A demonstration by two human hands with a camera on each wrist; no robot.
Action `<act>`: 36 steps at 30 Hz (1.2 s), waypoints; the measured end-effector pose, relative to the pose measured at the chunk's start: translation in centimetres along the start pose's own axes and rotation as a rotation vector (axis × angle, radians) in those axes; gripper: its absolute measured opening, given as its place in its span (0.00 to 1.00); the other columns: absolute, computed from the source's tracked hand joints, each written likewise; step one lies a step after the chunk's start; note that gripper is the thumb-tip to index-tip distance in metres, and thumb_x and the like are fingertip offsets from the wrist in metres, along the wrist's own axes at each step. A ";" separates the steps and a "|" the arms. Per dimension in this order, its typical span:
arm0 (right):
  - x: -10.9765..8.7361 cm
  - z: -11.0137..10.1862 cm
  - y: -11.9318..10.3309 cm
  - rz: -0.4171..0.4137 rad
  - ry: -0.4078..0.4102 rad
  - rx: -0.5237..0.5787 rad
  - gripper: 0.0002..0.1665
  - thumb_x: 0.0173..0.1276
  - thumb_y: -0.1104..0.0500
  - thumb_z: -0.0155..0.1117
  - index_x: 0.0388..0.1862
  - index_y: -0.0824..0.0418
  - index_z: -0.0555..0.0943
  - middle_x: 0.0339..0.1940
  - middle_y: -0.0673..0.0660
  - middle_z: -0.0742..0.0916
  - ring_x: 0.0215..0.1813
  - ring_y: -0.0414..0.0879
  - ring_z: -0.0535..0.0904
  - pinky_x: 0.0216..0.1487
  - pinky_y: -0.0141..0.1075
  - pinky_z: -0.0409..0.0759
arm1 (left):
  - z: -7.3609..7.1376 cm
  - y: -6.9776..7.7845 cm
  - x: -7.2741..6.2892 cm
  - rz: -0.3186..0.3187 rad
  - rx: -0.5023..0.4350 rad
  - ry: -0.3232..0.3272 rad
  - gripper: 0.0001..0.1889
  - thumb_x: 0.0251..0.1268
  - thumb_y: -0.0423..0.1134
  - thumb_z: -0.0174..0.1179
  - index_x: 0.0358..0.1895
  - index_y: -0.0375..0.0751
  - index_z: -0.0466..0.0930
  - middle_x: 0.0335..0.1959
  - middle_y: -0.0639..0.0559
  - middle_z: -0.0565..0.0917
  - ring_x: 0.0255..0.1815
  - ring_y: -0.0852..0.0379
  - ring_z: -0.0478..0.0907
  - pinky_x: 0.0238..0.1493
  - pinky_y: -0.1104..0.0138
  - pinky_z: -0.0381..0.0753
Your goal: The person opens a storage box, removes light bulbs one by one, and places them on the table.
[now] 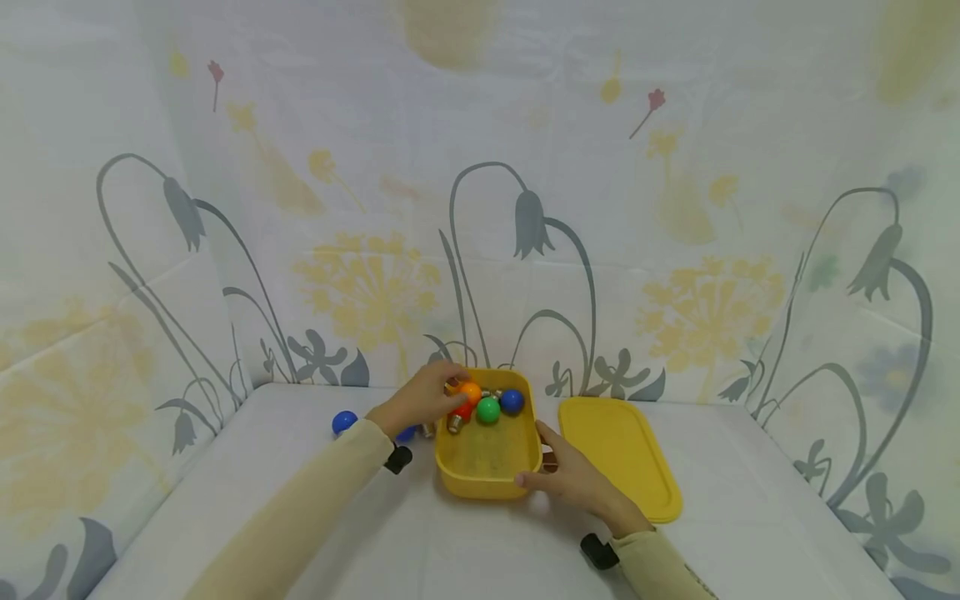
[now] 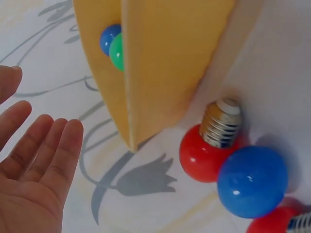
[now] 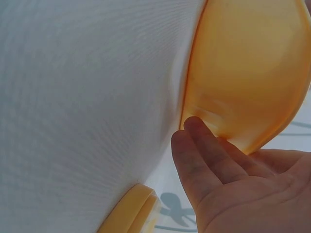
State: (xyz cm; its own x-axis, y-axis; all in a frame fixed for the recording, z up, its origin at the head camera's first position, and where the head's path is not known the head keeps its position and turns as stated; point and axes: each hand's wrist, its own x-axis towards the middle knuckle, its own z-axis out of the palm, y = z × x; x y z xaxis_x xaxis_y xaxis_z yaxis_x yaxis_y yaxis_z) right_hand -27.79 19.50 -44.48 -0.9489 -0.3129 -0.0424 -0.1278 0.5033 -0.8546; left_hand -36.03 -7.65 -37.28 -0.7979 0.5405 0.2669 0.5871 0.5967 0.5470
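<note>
My left hand [image 1: 422,398], fingers spread and empty, hovers at frame centre over the orange bulb [image 1: 470,392]; my right hand [image 1: 576,477] steadies the yellow box [image 1: 487,483], fingers straight.

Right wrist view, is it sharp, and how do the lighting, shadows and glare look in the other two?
Right wrist view: the yellow box wall is soft and smeared, the fingers sharper. Left wrist view: crisp, with small glare spots on the blue bulb and a soft shadow beside it. Head view: even, diffuse light, faint shadows, and wide-angle bending at the backdrop edges.
</note>
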 end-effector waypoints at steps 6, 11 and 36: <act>0.1 0.0 0.1 -0.009 -0.005 0.004 0.60 0.57 0.43 0.71 0.77 0.60 0.48 0.75 0.60 0.61 0.59 0.51 0.75 0.59 0.47 0.74 | 0.5 0.8 1.4 -0.014 -0.018 -0.042 0.18 0.60 0.35 0.64 0.54 0.37 0.77 0.51 0.43 0.78 0.52 0.46 0.76 0.52 0.59 0.77; 0.0 -0.1 0.1 -0.017 -0.007 -0.001 0.59 0.57 0.43 0.71 0.77 0.61 0.48 0.74 0.61 0.62 0.58 0.51 0.75 0.57 0.47 0.76 | 1.0 1.0 2.2 -0.034 0.002 -0.087 0.22 0.59 0.38 0.66 0.57 0.38 0.76 0.55 0.41 0.76 0.53 0.48 0.74 0.54 0.58 0.75; -0.3 -0.2 -0.2 -0.040 -0.014 0.022 0.59 0.58 0.45 0.71 0.77 0.60 0.47 0.75 0.61 0.61 0.60 0.53 0.75 0.58 0.48 0.76 | 4.2 1.4 5.3 -0.135 0.006 -0.157 0.26 0.52 0.40 0.72 0.56 0.39 0.78 0.53 0.44 0.78 0.53 0.48 0.74 0.55 0.57 0.74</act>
State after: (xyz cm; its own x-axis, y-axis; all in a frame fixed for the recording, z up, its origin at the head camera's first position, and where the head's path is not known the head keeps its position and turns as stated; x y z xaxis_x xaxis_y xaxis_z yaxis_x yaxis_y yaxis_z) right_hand -27.50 19.67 -44.24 -0.9390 -0.3437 -0.0150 -0.1589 0.4719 -0.8672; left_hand -38.85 -1.50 -38.45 -0.8386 0.5409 0.0639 0.4772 0.6732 0.5649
